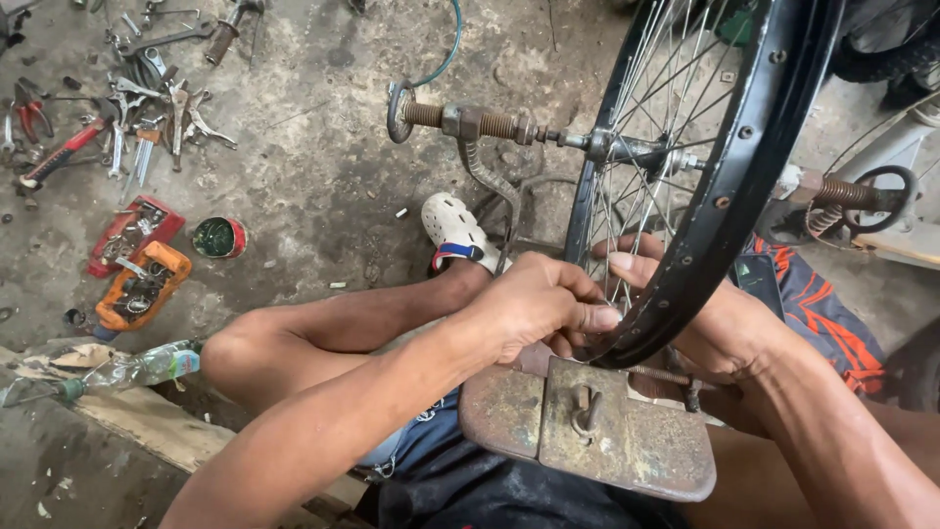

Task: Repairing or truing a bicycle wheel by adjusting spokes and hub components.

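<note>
A black bicycle wheel rim (744, 167) with thin metal spokes (646, 108) stands upright in a rusty truing stand (597, 431), its hub (627, 149) held on threaded axle rods. My left hand (539, 304) is closed around something small at the rim's lower edge; what it pinches is hidden. My right hand (710, 328) reaches behind the rim and holds it from the far side, its thumb pressed on the rim's inner face. I sit with one bare knee (240, 353) raised.
Several wrenches and pliers (137, 108) lie scattered on the concrete floor at top left. Red and orange boxes of small parts (137, 260), a green tin (217, 237), a plastic bottle (137, 367) and a wooden plank (147, 431) sit at left. A white clog (452, 230) is on my foot.
</note>
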